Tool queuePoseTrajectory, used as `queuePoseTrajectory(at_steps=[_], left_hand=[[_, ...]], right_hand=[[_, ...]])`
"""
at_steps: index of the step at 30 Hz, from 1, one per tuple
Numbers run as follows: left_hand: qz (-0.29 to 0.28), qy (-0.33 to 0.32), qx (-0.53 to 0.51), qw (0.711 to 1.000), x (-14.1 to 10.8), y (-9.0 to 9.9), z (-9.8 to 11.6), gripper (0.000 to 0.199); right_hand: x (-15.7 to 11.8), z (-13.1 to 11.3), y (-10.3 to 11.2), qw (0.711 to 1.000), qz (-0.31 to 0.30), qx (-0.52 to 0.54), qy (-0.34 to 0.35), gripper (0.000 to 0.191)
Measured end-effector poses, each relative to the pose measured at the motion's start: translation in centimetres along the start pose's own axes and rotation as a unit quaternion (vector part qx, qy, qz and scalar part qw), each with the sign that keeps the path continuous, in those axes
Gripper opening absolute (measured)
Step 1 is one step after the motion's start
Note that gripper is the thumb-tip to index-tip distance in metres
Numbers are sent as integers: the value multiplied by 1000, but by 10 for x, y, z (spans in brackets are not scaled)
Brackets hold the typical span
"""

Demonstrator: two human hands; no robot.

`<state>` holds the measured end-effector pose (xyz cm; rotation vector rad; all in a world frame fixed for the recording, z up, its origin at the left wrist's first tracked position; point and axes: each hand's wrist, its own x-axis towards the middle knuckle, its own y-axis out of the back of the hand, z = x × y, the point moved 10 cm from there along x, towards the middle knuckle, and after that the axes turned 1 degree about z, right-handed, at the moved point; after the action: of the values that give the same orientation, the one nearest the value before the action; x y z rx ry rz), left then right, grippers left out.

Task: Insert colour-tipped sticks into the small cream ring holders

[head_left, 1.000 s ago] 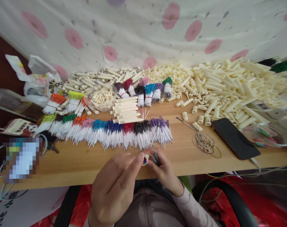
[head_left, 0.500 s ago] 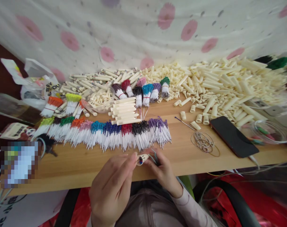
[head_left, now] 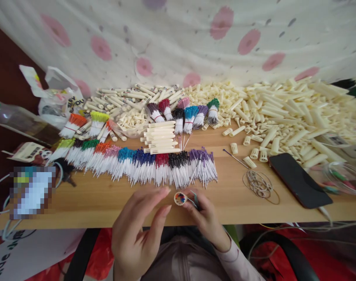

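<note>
My right hand [head_left: 206,218] grips a cream multi-colour pen barrel [head_left: 180,199] whose round end faces me, with orange, blue and red tips inside it. A thin pale rod and a small teal piece [head_left: 195,200] also show at the right fingers; most of both is hidden. Just left of the barrel, my left hand [head_left: 136,234] is open, its thumb and fingers apart and nothing between them. Beyond the hands lies a long row of pen refills [head_left: 142,168], sorted by the colour of their tops.
Stacked cream barrels [head_left: 161,136] lie behind the row, near banded refill bundles [head_left: 189,117]. A large heap of cream pen parts [head_left: 283,109] fills the back right. A phone [head_left: 299,179], rubber bands [head_left: 258,184] and a single refill [head_left: 235,158] lie to the right.
My left fingers have come off the barrel and spread apart. The barrel's end has turned up towards me, showing the coloured tips. The whole view has shifted slightly.
</note>
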<state>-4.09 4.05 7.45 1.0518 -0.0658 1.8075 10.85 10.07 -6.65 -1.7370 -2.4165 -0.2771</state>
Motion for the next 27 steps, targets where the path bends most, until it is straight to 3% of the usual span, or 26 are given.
queuePoseTrajectory(at_steps=[5, 8, 10, 12, 14, 15, 17, 22, 27], left_hand=[[-18, -22, 44, 999, 6, -4, 1, 30], [9, -28, 133, 991, 14, 19, -19, 17], [69, -2, 212, 975, 19, 58, -47, 10], [108, 75, 274, 953, 21, 103, -92, 21], [91, 143, 355, 919, 24, 138, -138, 39], [80, 192, 413, 887, 25, 154, -162, 38], [57, 233, 448, 861, 31, 172, -199, 25], [-36, 288, 479, 829, 51, 161, -270, 32], [-94, 323, 495, 801, 59, 145, -302, 34]], right_hand=[[0, -3, 2, 1000, 9, -2, 2, 14], [-2, -2, 4, 1000, 20, -8, 7, 15], [-3, 1, 5, 1000, 20, -15, 2, 18], [-3, 3, 4, 1000, 13, -17, -3, 19], [-2, 3, 3, 1000, 5, -8, -4, 19], [-1, 3, 2, 1000, 1, 0, -4, 19], [1, 2, -1, 1000, -10, 16, -3, 20], [3, 1, -3, 1000, -13, 19, 5, 19], [3, 3, -3, 999, 2, 45, -1, 20]])
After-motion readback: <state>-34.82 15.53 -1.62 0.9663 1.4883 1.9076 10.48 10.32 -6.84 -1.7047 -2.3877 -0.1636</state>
